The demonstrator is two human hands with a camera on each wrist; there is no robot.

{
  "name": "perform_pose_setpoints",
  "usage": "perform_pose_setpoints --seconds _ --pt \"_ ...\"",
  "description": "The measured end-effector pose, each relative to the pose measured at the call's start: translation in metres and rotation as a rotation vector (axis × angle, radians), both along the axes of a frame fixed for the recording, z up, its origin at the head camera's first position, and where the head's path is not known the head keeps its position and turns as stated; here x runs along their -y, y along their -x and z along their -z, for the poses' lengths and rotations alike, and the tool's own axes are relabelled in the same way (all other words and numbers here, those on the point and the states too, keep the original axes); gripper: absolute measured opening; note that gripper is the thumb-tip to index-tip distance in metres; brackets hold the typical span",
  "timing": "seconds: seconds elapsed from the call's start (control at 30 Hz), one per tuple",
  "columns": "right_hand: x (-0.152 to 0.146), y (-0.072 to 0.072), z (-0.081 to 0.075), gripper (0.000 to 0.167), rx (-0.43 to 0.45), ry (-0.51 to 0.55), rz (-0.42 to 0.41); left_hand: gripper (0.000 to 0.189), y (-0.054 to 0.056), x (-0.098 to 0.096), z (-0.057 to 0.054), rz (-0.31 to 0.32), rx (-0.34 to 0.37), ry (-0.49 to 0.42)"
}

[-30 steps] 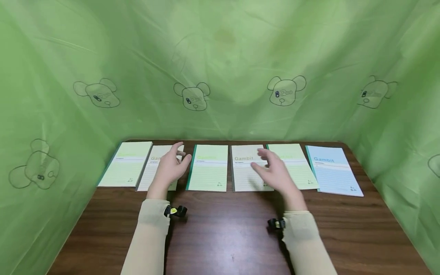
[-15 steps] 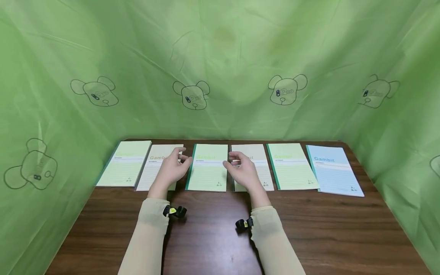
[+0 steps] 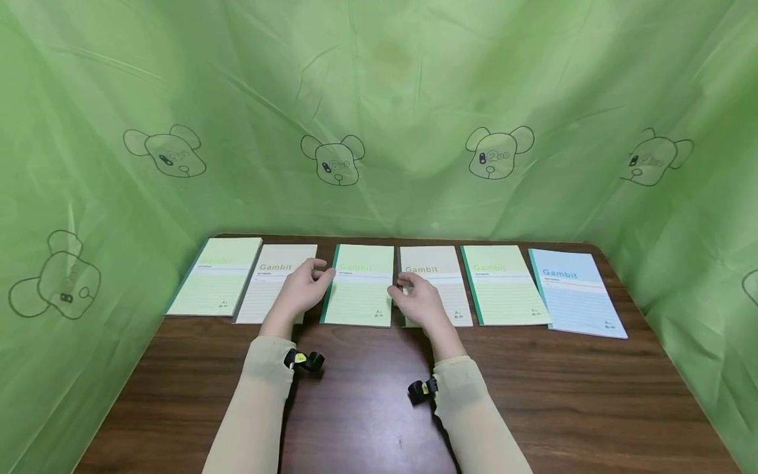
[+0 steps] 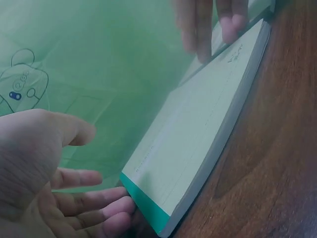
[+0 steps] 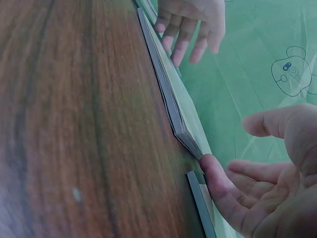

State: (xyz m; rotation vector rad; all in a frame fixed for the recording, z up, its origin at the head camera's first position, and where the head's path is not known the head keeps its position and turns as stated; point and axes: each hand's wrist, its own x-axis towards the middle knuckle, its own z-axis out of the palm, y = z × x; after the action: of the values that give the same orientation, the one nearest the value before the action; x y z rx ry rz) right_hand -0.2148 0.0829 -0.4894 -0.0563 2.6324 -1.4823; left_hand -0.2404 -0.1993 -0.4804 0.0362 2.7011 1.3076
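Observation:
A pale green notebook (image 3: 360,303) with a dark green spine lies flat in the middle of a row along the table's far side. At its spine edge is my left hand (image 3: 302,289), thumb raised and fingers fairly straight, over part of a grey notebook (image 3: 260,299). My right hand (image 3: 419,301) is at the opposite edge, covering part of another grey notebook (image 3: 453,289) marked Gambit. In the right wrist view, the little finger (image 5: 216,173) meets the green notebook's near corner. Neither hand curls around anything; the left fingertips (image 4: 119,224) reach the spine.
Another pale green notebook (image 3: 222,276) lies at the row's left end. To the right are a further green notebook (image 3: 506,289) and a blue one (image 3: 583,296), their edges meeting. The brown wooden table (image 3: 355,408) stretches nearer; a green curtain (image 3: 408,191) hangs around it.
My right hand has moved left, from between the right-hand grey and green notebooks to the middle green notebook's right edge. My left hand has shifted slightly right toward its spine. The notebooks have stayed put.

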Motion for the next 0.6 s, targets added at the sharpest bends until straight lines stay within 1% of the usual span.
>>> perform_pose_setpoints --seconds 0.1,0.2,0.37,0.5,0.6 --pt "0.004 0.000 0.000 0.058 0.004 -0.031 -0.025 0.058 0.001 0.001 0.004 0.026 -0.007 -0.001" --pt "0.012 -0.002 -0.002 0.064 0.010 -0.076 -0.042 0.056 0.003 0.003 0.006 0.047 0.001 -0.011" --pt "0.030 -0.011 -0.008 0.075 0.013 -0.118 -0.030 0.053 0.004 0.001 0.005 0.022 0.022 -0.022" --pt "0.034 -0.015 -0.010 0.081 0.011 -0.078 0.001 0.049 0.003 -0.002 0.006 -0.031 0.031 -0.056" --pt "0.032 -0.016 -0.012 0.082 0.036 0.018 0.036 0.049 0.004 -0.003 0.007 -0.066 0.052 -0.115"
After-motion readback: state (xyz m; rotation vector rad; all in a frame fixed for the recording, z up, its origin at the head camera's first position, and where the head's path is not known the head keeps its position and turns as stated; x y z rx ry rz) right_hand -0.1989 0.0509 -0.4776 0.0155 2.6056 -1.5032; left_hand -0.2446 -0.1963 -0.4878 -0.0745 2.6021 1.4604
